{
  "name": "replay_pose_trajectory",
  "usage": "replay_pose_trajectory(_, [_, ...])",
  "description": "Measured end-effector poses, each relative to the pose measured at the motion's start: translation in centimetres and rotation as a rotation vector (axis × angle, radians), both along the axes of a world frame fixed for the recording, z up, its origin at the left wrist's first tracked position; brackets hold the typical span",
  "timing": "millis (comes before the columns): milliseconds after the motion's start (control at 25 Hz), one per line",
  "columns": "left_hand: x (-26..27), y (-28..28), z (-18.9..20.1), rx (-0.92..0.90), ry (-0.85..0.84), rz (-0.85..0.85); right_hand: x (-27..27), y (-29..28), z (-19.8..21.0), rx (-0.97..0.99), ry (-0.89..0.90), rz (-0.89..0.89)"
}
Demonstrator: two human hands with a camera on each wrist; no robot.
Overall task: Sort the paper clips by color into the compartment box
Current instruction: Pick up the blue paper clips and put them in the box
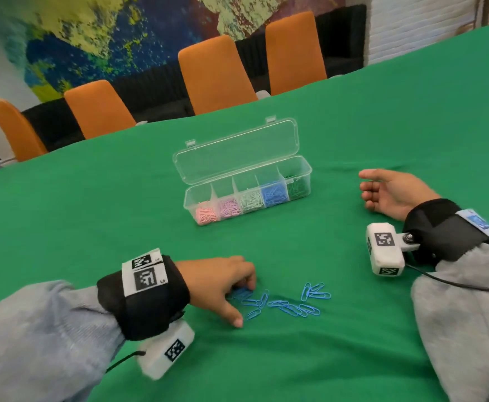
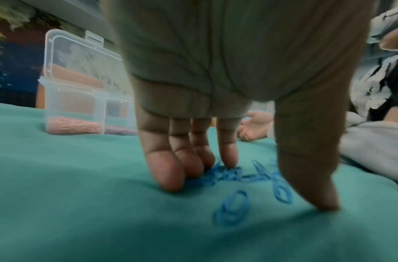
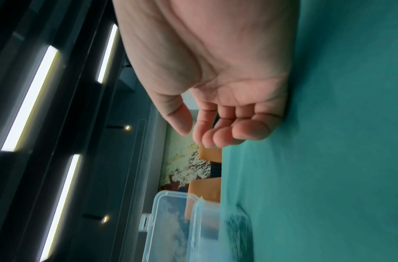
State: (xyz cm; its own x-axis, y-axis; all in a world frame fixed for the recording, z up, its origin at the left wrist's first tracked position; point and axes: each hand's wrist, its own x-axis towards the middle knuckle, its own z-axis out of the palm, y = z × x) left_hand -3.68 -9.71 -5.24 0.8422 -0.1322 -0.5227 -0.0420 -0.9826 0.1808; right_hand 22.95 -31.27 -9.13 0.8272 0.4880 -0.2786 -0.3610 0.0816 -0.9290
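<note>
While the left hand [image 1: 223, 281] reaches down onto the green-covered bench [image 1: 382, 140], its fingertips [image 2: 171, 175] press on a small heap of blue paper clips [image 1: 284, 303], thumb planted apart on the cloth. Fingers are bent over the heap; whether this grip actually holds a clip cannot be told. The remaining loose clips lie scattered just right of that hand. The compartment box [image 1: 247, 195] stands farther back at mid-bench, lid open and upright behind it. Its compartments hold, left to right, salmon, pink, white, blue and green clips. The right hand [image 1: 394, 192] rests on its edge on the cloth, right of the box and apart from it, fingers loosely curled, grip empty.
</note>
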Motion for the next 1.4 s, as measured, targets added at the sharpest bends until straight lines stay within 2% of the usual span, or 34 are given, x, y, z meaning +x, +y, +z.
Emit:
replay_pose_trajectory(80, [-0.9,-0.3,-0.7,0.030,-0.034,-0.010,-1.6,0.8,0.8,-0.063,-0.077,0.112])
replay_pose_trajectory(200, [-1.7,0.0,-1.0,0.007,-0.110,0.029,-5.2,2.7,2.9,-0.216,-0.282,0.385])
replay_pose_trajectory(280, [-2.0,0.3,-0.8,0.027,-0.144,0.079,-8.0,3.6,4.2,-0.461,-0.496,0.631])
replay_pose_trajectory(360, [-2.1,0.6,-1.1,0.101,-0.143,0.119,-10.4,3.9,4.8,-0.828,-0.735,0.908])
replay_pose_trajectory(440, [-2.0,0.7,-1.3,0.128,-0.125,0.138,-12.4,3.7,4.8,-1.130,-0.840,1.126])
replay_pose_trajectory(480, [-1.9,0.6,-1.4,0.118,-0.119,0.144,-13.3,3.6,4.6,-1.200,-0.848,1.178])
replay_pose_trajectory(760, [-2.9,0.0,-1.7,0.046,-0.113,0.168,-18.2,4.0,2.5,-1.240,-1.246,1.161])
replay_pose_trajectory(840, [-3.2,0.1,-1.6,0.046,-0.124,0.185,-18.0,4.2,2.4,-1.209,-1.233,1.175])
replay_pose_trajectory(1000, [-3.2,-0.2,-1.5,0.087,-0.126,0.186,-17.1,4.1,2.8,-1.184,-1.051,1.221])
replay_pose_trajectory(1240, [-4.3,-0.4,-2.6,0.085,-0.236,0.183,-17.3,2.5,2.5,-1.209,-1.287,1.167])
replay_pose_trajectory(1400, [-4.6,-0.2,-2.6,0.078,-0.256,0.180,-17.4,1.4,2.2,-1.183,-1.341,1.104])
